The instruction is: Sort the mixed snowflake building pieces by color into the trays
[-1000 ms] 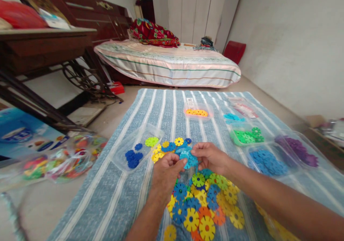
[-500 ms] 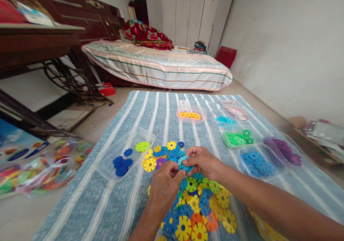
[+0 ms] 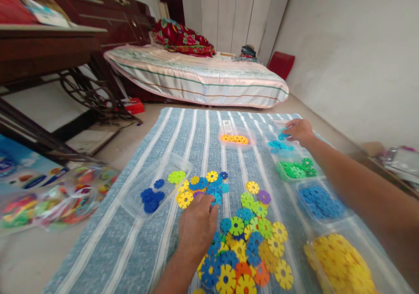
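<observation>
My right hand [image 3: 299,130] pinches a turquoise plastic flower disc [image 3: 282,135] over the clear tray of turquoise discs [image 3: 267,142], one of six, beyond the colourful disc pile [image 3: 236,225]; my left hand [image 3: 196,226] lies spread there.

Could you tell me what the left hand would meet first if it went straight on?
Probably the loose blue and yellow discs just ahead of the left hand on the striped mat; its fingers may already touch them.
</observation>
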The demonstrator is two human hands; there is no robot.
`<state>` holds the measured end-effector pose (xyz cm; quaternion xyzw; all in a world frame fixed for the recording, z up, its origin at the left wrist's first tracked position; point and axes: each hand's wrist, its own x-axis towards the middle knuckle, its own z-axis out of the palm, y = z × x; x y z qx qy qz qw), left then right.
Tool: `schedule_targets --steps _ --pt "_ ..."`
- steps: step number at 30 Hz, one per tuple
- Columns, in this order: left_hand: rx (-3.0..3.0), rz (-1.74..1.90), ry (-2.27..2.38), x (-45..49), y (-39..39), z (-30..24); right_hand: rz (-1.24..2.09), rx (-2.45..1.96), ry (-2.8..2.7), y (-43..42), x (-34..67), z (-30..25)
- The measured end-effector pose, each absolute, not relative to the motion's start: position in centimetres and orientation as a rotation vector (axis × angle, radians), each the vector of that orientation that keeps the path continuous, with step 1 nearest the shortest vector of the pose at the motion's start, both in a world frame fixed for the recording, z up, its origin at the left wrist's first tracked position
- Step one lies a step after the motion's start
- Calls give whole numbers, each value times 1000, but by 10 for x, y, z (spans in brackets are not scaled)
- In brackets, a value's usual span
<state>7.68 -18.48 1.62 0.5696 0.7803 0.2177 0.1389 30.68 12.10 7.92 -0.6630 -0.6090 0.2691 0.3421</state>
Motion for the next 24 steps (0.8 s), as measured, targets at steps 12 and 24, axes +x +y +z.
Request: schedule_targets --steps 12,24 --pt "1764 298 2458 80 -178 13 796 -921 -2869 -18 201 36" --pt "1533 738 1956 80 -186 22 822 -1020 -2953 -33 193 35"
